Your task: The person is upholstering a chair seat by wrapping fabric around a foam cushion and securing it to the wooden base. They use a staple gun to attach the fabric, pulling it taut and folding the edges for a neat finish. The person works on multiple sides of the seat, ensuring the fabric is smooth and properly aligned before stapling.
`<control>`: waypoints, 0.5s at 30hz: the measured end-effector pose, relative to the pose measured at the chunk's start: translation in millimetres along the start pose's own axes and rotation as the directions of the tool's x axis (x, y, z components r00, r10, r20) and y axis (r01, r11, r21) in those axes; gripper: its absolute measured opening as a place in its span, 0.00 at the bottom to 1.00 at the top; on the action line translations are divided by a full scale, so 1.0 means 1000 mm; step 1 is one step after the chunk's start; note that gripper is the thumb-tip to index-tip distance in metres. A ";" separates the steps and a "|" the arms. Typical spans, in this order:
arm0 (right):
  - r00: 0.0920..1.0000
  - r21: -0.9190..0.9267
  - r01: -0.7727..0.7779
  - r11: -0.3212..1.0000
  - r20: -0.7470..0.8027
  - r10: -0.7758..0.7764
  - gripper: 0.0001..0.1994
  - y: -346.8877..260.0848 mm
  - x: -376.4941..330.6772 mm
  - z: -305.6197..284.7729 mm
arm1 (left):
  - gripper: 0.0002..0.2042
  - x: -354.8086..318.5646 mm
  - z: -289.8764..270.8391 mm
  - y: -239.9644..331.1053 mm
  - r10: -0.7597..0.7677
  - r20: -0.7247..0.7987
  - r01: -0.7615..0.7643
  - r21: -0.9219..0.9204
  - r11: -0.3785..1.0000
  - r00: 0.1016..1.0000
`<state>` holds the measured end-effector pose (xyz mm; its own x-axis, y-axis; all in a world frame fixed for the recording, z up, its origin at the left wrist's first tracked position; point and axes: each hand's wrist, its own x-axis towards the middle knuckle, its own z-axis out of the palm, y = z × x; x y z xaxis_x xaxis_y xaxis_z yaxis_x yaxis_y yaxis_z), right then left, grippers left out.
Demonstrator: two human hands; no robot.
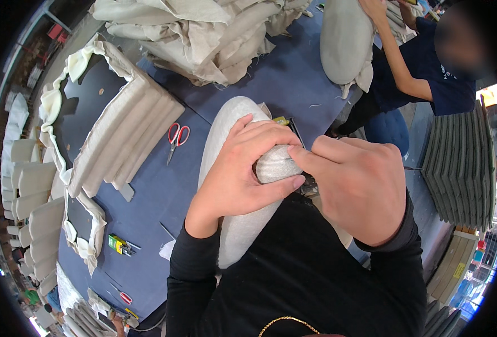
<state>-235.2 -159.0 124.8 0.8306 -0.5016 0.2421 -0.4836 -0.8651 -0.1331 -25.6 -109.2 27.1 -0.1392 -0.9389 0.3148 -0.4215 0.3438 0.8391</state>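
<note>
A long, light grey fabric-covered padded piece (229,121) lies in front of my body, resting against the blue table's edge. My left hand (243,165) wraps round its rounded, ribbed end (276,164), thumb on the near side and fingers over the far side. Close against the right of that end is my right hand (361,182), its fingers curled and thumb and forefinger pinched at the fabric. A thin sliver shows by the fingertips, but whatever the right hand holds is mostly hidden.
Red-handled scissors (178,136) lie on the blue table (153,219), near beige padded panels (127,129). Beige fabric (203,45) is heaped at the back. A yellow-green box (118,244) sits left. At far right, a person (411,67) handles another padded piece (347,45); dark grey panels (459,163) are stacked nearby.
</note>
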 end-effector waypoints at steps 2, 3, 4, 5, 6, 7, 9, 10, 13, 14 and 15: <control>1.000 -0.025 0.004 1.000 0.029 -0.004 0.13 0.001 0.001 0.000 | 0.23 0.001 0.003 0.000 0.010 -0.012 -0.010 -0.003 1.000 1.000; 0.999 -0.038 0.007 0.999 0.043 -0.005 0.13 0.001 0.001 0.000 | 0.23 0.001 0.003 -0.001 0.015 -0.016 -0.015 -0.006 1.000 1.000; 1.000 -0.020 0.015 1.000 0.022 -0.015 0.13 0.003 0.001 0.001 | 0.23 0.002 0.003 0.000 0.019 -0.021 -0.019 -0.009 1.000 1.000; 1.000 -0.004 0.025 1.000 0.000 -0.025 0.13 0.005 0.001 0.003 | 0.23 0.002 0.003 0.000 0.019 -0.019 -0.019 -0.009 1.000 1.000; 0.999 0.013 0.036 0.999 -0.022 -0.035 0.14 0.007 0.000 0.005 | 0.22 0.002 0.002 0.001 0.018 -0.019 -0.018 -0.008 1.000 1.000; 0.998 0.032 0.036 0.999 -0.048 -0.034 0.14 0.008 -0.001 0.007 | 0.22 0.002 0.001 0.002 0.016 -0.018 -0.016 -0.007 1.000 1.000; 0.995 0.075 0.040 0.996 -0.094 -0.033 0.15 0.010 -0.004 0.013 | 0.22 0.001 0.002 0.003 0.018 -0.024 -0.018 -0.003 1.000 1.000; 0.990 0.104 0.043 0.994 -0.140 -0.028 0.15 0.012 -0.005 0.019 | 0.22 0.001 0.002 0.003 0.020 -0.028 -0.020 -0.001 1.000 0.999; 0.978 0.167 0.044 0.985 -0.209 -0.009 0.17 0.013 -0.007 0.029 | 0.22 -0.001 0.001 0.002 0.007 -0.042 -0.006 0.012 1.000 0.999; 0.982 0.172 0.041 0.984 -0.189 -0.008 0.17 0.011 -0.006 0.027 | 0.22 -0.002 0.000 0.002 0.007 -0.033 -0.007 0.005 1.000 0.999; 0.986 0.178 0.039 0.983 -0.168 -0.009 0.17 0.009 -0.005 0.024 | 0.22 -0.004 -0.002 0.003 0.007 -0.024 -0.007 -0.001 1.000 1.000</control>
<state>-237.3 -164.0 99.4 0.7763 -0.4859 0.4015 -0.3943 -0.8713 -0.2921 -24.6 -104.6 28.7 -0.1202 -0.9357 0.3316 -0.4197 0.3507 0.8372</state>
